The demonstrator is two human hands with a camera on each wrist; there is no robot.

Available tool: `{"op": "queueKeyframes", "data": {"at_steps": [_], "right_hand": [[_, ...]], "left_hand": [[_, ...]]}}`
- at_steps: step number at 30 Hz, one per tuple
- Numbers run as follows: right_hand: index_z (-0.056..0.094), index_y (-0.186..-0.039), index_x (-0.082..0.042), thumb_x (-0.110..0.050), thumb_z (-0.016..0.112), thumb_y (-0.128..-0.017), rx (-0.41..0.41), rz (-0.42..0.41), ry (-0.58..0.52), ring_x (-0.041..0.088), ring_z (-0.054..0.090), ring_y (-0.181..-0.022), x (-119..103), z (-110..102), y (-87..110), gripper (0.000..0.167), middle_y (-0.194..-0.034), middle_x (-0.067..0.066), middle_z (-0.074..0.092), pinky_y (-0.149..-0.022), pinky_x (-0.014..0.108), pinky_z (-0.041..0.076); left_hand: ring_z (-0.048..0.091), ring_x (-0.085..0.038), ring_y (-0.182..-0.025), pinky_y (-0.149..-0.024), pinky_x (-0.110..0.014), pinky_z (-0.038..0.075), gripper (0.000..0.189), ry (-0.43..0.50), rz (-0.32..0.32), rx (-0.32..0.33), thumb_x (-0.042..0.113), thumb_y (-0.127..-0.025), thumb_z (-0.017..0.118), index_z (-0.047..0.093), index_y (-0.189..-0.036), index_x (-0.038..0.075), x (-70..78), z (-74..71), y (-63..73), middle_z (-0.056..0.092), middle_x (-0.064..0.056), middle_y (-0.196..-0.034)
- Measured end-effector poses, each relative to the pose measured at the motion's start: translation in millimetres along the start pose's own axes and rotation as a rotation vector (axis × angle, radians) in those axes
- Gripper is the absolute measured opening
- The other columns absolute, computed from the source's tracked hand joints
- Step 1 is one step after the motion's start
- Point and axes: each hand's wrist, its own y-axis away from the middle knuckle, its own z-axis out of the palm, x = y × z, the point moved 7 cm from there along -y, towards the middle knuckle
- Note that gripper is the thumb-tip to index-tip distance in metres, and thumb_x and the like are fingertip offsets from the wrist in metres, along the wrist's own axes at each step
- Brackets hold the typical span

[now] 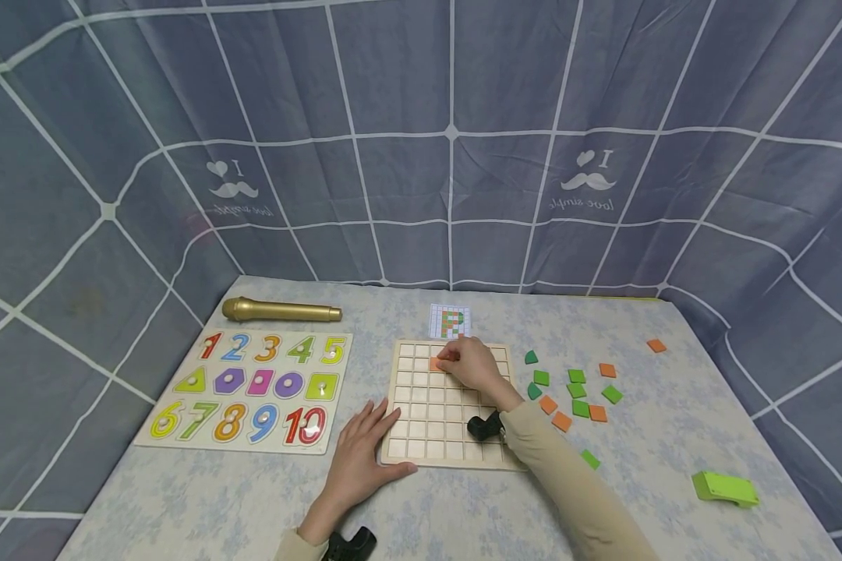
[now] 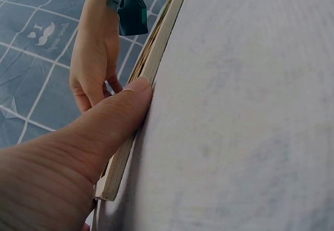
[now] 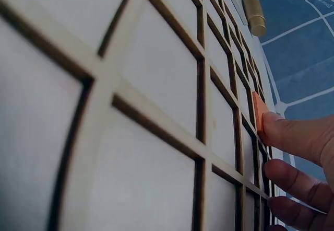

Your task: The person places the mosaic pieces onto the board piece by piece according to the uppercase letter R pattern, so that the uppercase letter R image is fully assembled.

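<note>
My right hand (image 1: 472, 364) is over the far rows of a wooden grid board (image 1: 410, 445), its fingers at a small orange square tile (image 1: 435, 364). In the right wrist view, the thumb (image 3: 292, 137) is against the orange tile (image 3: 259, 111), which stands tilted at the grid slots, with the other fingers bent beside it. My left hand (image 1: 360, 450) rests at the board's near left corner with its fingers spread. The left wrist view has that thumb (image 2: 117, 113) lying on the board's wooden edge (image 2: 122, 171).
A pattern card (image 1: 451, 321) lies behind the board. Loose green tiles (image 1: 580, 407) and orange tiles (image 1: 561, 421) are scattered to the right, with a green block (image 1: 726, 489) farther out. On the left are a number puzzle (image 1: 252, 389) and a gold microphone (image 1: 281, 310).
</note>
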Motion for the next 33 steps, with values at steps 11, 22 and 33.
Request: {"op": "queueKeyframes", "data": {"at_steps": [11,22,33], "right_hand": [[0.077,-0.087,-0.017,-0.02,0.073,-0.085,-0.011,-0.026,0.024,0.011,0.057,-0.065,-1.2,-1.6,0.4,0.005,-0.074,-0.007,0.067,-0.059,0.029,0.045],[0.075,-0.096,-0.009,-0.016,0.071,-0.086,-0.052,-0.059,-0.043,0.009,0.05,-0.058,-0.4,-1.9,4.1,0.013,-0.069,-0.004,0.06,-0.055,0.028,0.043],[0.073,-0.101,-0.005,-0.017,0.07,-0.088,0.06,-0.1,-0.139,0.016,0.055,-0.073,14.5,-24.5,18.4,0.018,-0.086,0.001,0.062,-0.065,0.033,0.048]], "left_hand": [[0.024,-0.033,-0.138,-0.109,-0.053,0.017,0.085,0.0,0.001,0.002,0.052,-0.066,0.081,0.054,-0.136,0.012,-0.1,-0.8,0.1,0.038,-0.01,-0.147],[0.025,-0.032,-0.138,-0.109,-0.052,0.018,0.085,-0.006,0.003,0.002,0.05,-0.066,0.082,0.054,-0.136,0.012,-0.6,1.4,-0.2,0.039,-0.01,-0.147],[0.025,-0.034,-0.138,-0.108,-0.054,0.018,0.085,-0.008,0.006,0.001,0.052,-0.066,0.081,0.054,-0.136,0.011,-1.5,1.2,-0.8,0.039,-0.011,-0.147]]}}
